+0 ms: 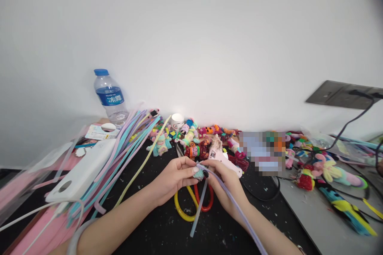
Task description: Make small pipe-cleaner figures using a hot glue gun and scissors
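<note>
My left hand and my right hand meet over the black table, fingers pinched together on a small pale fuzzy piece. A long lavender fuzzy wire runs from that piece back along my right forearm. Both hands are closed on the wire work. Under my hands lie scissors with yellow and red handles and a clear glue stick. A white glue gun rests just behind my right hand.
A bundle of pastel fuzzy wires and a white flat case lie at left. A water bottle stands by the wall. Several small colourful fuzzy figures line the back; more figures and black cables lie at right.
</note>
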Demonstrator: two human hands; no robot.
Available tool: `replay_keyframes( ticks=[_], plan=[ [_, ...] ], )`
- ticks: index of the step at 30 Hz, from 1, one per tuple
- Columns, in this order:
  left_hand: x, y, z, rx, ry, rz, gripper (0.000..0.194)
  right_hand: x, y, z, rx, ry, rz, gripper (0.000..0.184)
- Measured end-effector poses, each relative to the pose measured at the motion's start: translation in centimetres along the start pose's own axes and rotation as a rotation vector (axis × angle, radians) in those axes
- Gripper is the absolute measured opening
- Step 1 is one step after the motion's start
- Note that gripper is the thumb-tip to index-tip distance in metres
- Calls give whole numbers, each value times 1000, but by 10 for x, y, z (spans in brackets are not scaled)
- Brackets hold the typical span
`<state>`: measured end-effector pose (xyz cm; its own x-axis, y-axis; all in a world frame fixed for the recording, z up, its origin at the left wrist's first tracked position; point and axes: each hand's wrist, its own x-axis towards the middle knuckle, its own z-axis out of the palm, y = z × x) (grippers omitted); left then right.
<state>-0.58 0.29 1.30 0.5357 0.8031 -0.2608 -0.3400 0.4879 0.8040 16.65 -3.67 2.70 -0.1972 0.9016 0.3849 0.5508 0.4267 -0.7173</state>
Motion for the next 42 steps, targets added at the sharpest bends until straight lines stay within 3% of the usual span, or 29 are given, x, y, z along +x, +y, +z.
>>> replay_keyframes(
  ticks=[9,25,31,37,42],
  plan=[
    [-1,-2,0,-26,-28,-28,24,-4,13,9,141,15,63,12],
    [-1,-1,2,176,-123,-10,25,2,5,5,450,-28,173,15],
    [0,-2,0,238,-149,35,27,1,5,6,447,-21,218,11],
    [1,-1,-2,112,-161,38,34,2,7,1,501,-83,242,18],
    [3,-1,-3,117,-85,149,25,0,8,-2,223,-14,126,12]
  ],
)
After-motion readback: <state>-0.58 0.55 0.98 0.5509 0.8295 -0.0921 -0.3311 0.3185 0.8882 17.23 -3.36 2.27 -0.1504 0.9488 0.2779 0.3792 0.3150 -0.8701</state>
